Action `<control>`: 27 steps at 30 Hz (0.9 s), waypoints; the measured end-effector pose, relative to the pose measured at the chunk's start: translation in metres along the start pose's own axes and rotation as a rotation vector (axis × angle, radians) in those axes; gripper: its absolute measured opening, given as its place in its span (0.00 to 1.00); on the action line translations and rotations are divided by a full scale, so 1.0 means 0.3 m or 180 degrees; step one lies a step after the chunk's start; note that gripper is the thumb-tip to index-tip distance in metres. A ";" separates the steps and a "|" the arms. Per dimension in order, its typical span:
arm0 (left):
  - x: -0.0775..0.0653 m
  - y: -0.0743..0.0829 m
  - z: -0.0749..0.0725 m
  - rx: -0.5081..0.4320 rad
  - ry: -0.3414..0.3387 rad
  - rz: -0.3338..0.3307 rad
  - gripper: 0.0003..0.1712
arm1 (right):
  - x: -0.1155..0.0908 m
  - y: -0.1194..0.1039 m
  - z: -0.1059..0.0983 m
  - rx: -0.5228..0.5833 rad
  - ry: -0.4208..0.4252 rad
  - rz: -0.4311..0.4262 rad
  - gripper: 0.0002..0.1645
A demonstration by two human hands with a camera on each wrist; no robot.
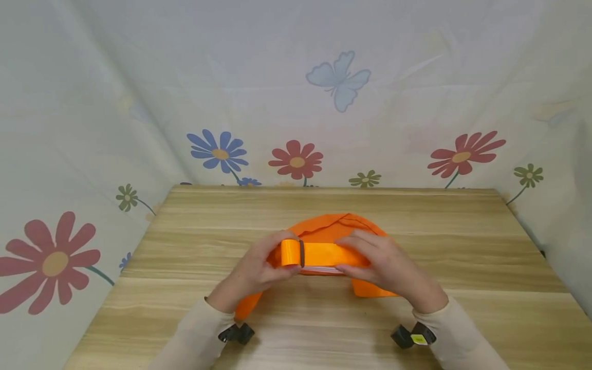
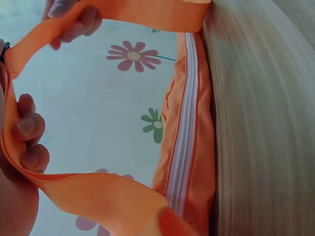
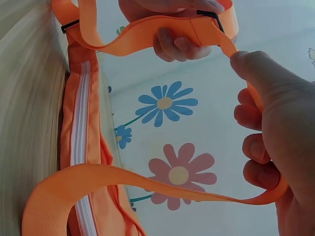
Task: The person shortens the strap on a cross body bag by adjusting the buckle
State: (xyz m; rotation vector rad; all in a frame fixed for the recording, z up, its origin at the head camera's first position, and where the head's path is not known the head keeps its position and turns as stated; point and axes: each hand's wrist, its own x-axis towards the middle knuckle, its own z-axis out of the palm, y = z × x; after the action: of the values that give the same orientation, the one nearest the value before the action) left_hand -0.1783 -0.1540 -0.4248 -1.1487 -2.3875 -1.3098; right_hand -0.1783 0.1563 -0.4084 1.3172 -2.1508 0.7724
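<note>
An orange waist bag (image 1: 335, 222) with a white zipper (image 2: 184, 123) rests on the table. Its orange strap (image 1: 321, 254) is raised above it, between both hands. My left hand (image 1: 254, 263) grips the strap at a folded loop, right beside a dark slider buckle (image 1: 302, 253). My right hand (image 1: 388, 259) pinches the strap to the right of that buckle, thumb pressed along the webbing and fingers curled behind it. In the right wrist view, a second black buckle (image 3: 70, 26) joins the strap to the bag's end. The hands partly hide the bag's body.
The wood-grain table (image 1: 194, 221) stretches out on both sides of the bag. Behind it hangs a pale curtain (image 1: 393, 118) printed with flowers and a butterfly. Dark camera mounts (image 1: 236, 334) sit at both wrists, close over the table.
</note>
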 end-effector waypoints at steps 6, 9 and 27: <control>0.003 -0.004 -0.001 -0.0090 -0.0031 0.0009 0.36 | 0.004 0.001 0.011 -0.0013 0.0078 -0.0051 0.27; 0.004 -0.006 -0.001 -0.0155 -0.0046 -0.0049 0.36 | 0.006 -0.001 0.015 -0.0012 0.0076 -0.0043 0.26; -0.009 -0.011 0.001 -0.0023 0.0047 0.0253 0.30 | 0.009 -0.014 0.031 -0.0121 -0.0141 0.0127 0.30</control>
State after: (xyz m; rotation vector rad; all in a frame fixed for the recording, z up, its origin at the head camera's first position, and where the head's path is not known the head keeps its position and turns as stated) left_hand -0.1787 -0.1562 -0.4284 -1.2183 -2.3037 -1.2984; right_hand -0.1766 0.1467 -0.4123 1.2872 -2.2216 0.7205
